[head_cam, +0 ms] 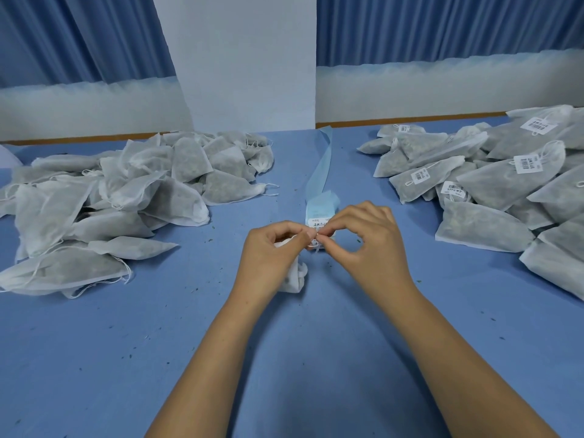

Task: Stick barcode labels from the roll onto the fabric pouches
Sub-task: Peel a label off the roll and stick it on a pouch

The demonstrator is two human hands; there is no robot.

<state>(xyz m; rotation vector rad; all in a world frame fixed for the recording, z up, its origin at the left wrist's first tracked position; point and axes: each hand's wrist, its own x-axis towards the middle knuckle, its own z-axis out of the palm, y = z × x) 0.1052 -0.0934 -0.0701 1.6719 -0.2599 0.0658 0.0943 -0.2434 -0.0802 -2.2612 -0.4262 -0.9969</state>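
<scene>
The left hand curls its fingers around a white fabric pouch, which is crumpled under the palm. The right hand pinches the near end of a barcode label between thumb and forefinger, and the fingertips of both hands meet there. This happens in the middle of the blue desk. The label sits on a light blue backing strip that runs from the hands toward the far edge. By the left edge lies a heap of unlabelled pouches. By the right edge lies a heap of labelled pouches.
</scene>
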